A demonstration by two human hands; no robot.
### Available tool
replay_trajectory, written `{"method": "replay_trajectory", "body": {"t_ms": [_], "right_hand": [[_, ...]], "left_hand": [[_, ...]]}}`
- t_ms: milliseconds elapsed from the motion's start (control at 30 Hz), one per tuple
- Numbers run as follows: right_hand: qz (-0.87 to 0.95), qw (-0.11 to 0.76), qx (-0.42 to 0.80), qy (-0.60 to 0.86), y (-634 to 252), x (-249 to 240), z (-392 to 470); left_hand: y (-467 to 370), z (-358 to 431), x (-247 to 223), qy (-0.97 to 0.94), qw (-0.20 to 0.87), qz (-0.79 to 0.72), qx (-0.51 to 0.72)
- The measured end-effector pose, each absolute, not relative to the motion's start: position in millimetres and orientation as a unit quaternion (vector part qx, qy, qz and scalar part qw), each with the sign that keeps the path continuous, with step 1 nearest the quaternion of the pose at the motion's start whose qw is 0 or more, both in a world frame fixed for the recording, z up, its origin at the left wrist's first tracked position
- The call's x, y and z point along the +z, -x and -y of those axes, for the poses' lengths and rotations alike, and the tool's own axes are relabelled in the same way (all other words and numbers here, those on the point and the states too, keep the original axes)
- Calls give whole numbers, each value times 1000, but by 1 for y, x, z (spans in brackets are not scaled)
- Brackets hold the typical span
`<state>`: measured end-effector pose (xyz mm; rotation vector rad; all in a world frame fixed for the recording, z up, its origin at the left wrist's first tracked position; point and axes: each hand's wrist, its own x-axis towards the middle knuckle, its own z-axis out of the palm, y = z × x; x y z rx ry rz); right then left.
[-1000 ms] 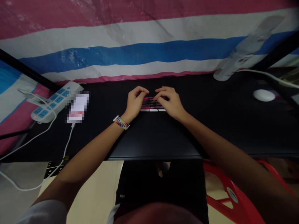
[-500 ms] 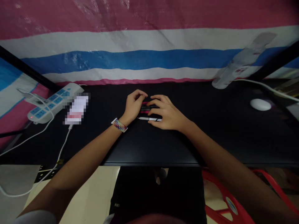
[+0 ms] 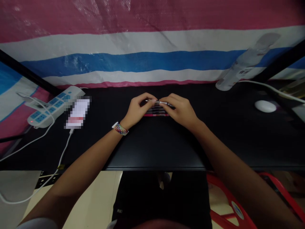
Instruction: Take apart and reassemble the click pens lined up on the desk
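A white pen [image 3: 163,102] is held crosswise between my two hands, at the far side of a row of pens. My right hand [image 3: 183,109] is closed, its thumb and fingers pinching the pen's right part. My left hand [image 3: 138,108] pinches near the pen's left end, whose tip shows beside the fingers. Just below the white pen, several dark pens [image 3: 156,110] lie side by side, with a red edge nearest me. The hands cover both ends of the row.
The black table [image 3: 154,146] carries a power strip [image 3: 56,106], a phone [image 3: 78,113] on a white cable at left, and a white mouse [image 3: 265,106] at right. A clear bottle [image 3: 243,65] stands at the back right. A red stool [image 3: 228,203] is below the table edge.
The white pen has gone from the near side of the row to its far side. My right hand moved away from me and closed on it; my left hand shifted slightly right.
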<state>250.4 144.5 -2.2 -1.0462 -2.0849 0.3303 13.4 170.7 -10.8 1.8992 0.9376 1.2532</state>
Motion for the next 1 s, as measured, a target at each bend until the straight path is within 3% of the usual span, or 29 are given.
{"method": "replay_trajectory", "body": {"t_ms": [167, 300, 467, 1000], "right_hand": [[772, 426, 138, 452, -249, -11, -152], [633, 518, 328, 473, -254, -14, -168], [514, 557, 506, 412, -260, -14, -178], [501, 572, 512, 399, -253, -24, -182]], "left_hand": [[-15, -171, -13, -741, 302, -367, 474], [-10, -181, -20, -719, 267, -384, 513], [-6, -189, -25, -702, 258, -374, 548], [-3, -195, -24, -647, 347, -396, 552]]}}
